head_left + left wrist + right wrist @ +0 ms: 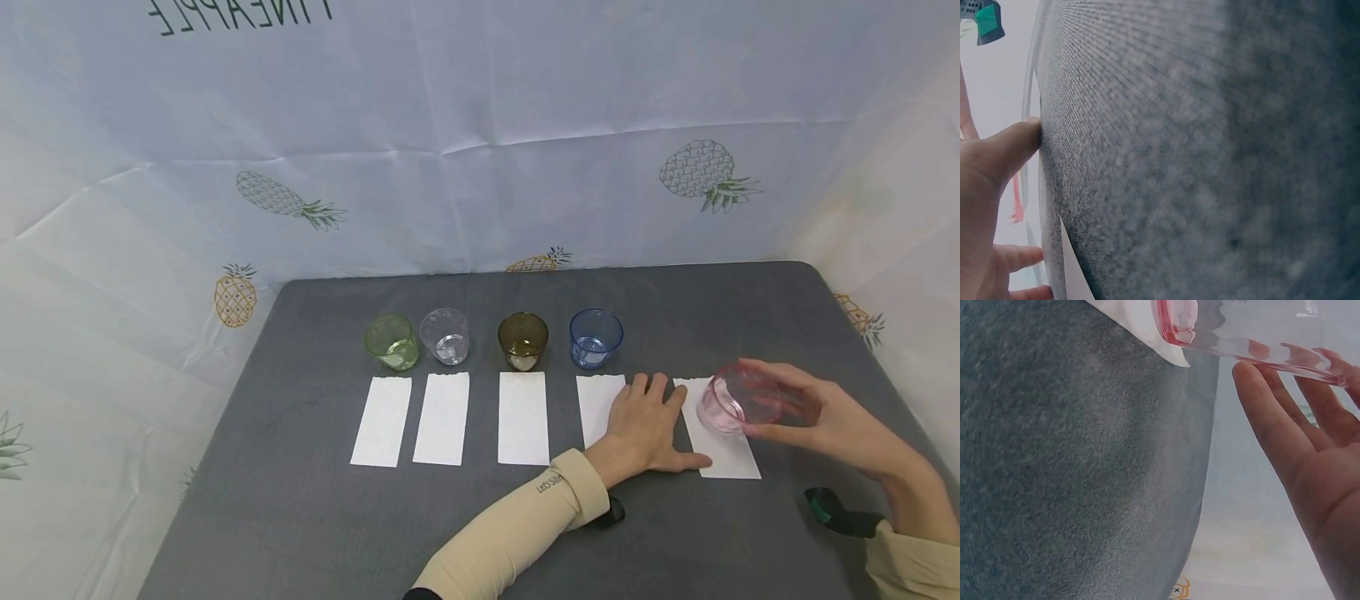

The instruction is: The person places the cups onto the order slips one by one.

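My right hand (832,417) grips a pink glass (722,407) from its right side, thumb near and fingers on the far side. The glass leans, its mouth toward the palm and its base over the rightmost white paper strip (727,458). In the right wrist view the glass (1222,337) shows its thick pink base close to the paper's edge. My left hand (651,425) lies on the tabletop with fingers spread. Its thumb rests on the lower left edge of that strip, and a fingertip touches its upper left. Left of this hand, another paper strip (596,404) is partly covered.
A green glass (392,342), a clear glass (445,336), a brown glass (522,340) and a blue glass (596,337) stand in a row on the grey table (300,500). More white strips (522,421) lie in front of them. A pineapple-print curtain (480,200) hangs behind.
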The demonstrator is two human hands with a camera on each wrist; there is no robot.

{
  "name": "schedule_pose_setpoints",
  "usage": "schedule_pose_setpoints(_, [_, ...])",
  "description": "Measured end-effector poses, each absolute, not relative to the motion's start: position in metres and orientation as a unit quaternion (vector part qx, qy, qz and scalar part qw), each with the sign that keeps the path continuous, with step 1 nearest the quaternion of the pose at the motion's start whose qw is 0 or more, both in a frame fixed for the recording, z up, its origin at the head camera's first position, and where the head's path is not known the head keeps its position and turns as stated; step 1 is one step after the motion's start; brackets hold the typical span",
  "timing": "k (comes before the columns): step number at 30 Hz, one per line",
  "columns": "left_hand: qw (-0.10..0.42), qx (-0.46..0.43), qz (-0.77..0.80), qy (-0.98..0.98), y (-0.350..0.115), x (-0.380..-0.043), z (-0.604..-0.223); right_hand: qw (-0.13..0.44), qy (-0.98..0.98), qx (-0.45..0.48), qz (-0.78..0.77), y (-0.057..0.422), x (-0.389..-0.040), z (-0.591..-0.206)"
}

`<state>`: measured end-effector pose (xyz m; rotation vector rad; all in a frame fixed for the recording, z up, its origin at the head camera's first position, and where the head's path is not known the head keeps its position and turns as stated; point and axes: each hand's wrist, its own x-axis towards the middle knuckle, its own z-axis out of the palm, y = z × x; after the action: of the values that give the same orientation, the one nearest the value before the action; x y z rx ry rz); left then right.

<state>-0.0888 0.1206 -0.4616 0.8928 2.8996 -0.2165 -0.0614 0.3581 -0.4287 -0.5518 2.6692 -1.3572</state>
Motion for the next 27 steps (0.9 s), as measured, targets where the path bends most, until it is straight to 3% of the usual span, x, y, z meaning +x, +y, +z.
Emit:
schedule_pose_setpoints(11, [0.044,0.294,-0.075,0.952,0.12,-0.0891,-0.4623,0.06,0.855,-0.242,-0.456,0.3621,-0.0631,-0.4354])
schedule_pose_setpoints(27, [0.044,0.297,-0.073,0.951,0.1196,-0.089,-0.4619,0.073,0.846,-0.236,-0.472,0.3604,-0.0621,-0.4343])
